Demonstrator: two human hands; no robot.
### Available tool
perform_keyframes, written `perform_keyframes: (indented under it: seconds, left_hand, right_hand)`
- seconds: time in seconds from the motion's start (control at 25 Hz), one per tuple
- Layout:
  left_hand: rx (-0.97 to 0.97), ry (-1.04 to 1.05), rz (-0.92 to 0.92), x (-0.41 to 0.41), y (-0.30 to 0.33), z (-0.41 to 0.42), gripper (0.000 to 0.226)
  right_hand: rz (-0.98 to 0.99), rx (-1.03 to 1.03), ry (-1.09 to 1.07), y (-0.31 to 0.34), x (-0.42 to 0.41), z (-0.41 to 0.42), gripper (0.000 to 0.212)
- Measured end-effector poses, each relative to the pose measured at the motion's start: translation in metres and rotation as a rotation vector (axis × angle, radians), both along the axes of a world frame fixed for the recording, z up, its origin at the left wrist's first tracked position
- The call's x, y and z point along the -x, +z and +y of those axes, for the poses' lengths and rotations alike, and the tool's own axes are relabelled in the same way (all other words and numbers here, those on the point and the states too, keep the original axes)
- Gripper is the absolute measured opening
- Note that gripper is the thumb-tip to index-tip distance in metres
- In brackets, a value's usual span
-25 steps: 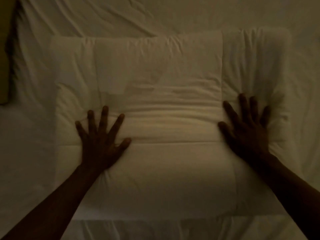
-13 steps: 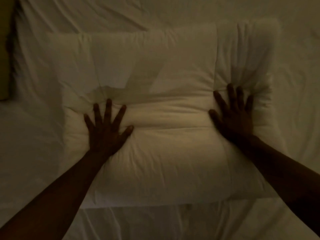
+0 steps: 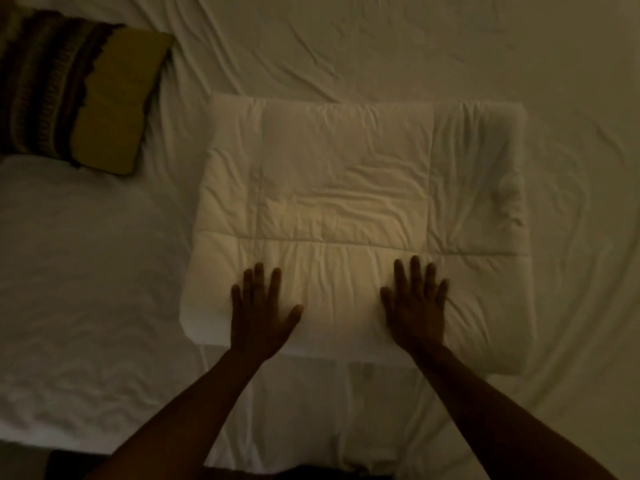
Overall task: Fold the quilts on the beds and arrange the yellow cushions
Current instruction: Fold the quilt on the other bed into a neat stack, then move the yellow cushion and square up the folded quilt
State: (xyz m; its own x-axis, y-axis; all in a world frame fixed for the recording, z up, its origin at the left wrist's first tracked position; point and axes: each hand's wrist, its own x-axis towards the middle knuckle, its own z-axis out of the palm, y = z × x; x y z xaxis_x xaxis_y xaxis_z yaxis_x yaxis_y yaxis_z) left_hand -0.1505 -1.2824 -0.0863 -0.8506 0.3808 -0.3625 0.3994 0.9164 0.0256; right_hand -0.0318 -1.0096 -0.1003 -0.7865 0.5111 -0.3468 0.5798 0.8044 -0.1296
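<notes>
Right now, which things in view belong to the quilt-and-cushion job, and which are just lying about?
Part of the job:
- folded white quilt, both palms flat on its near edge
- left hand
- right hand
- yellow cushion, up left, untouched

Just there:
- dark striped cushion, overlapping the yellow one
- white pillow, at the left
- wrinkled bed sheet

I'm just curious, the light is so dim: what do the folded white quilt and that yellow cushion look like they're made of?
The folded quilt looks like soft matte woven fabric, perhaps cotton, over puffy filling: stitched seams divide it into padded panels, and it wrinkles finely. The yellow cushion seems plain matte cloth; its dark striped part with a ragged edge looks knitted or woven, though the dimness leaves that open.
</notes>
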Motion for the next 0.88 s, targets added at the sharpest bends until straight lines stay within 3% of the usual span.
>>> perform_keyframes:
  seconds: [0.16, 0.32, 0.44, 0.72, 0.88]
  left_hand:
    - [0.004, 0.038, -0.074, -0.058, 0.022, -0.032, 0.086]
    - [0.057, 0.198, -0.297, -0.123, 0.049, -0.066, 0.082]
    - [0.062, 0.197, -0.338, -0.16, 0.067, -0.09, 0.075]
    - [0.037, 0.288, -0.499, -0.203, 0.07, -0.204, 0.06]
    - [-0.075, 0.331, -0.643, -0.22, 0.065, -0.306, 0.048]
  right_hand:
    - [-0.023, 0.012, 0.084, 0.011, -0.046, -0.044, 0.07]
    - [-0.004, 0.099, 0.271, 0.035, -0.086, -0.09, 0.064]
    - [-0.091, 0.176, 0.369, 0.051, -0.113, -0.135, 0.061]
    - [-0.21, 0.298, 0.363, 0.07, -0.16, -0.252, 0.052]
    - [-0.402, 0.353, 0.252, 0.078, -0.168, -0.337, 0.043]
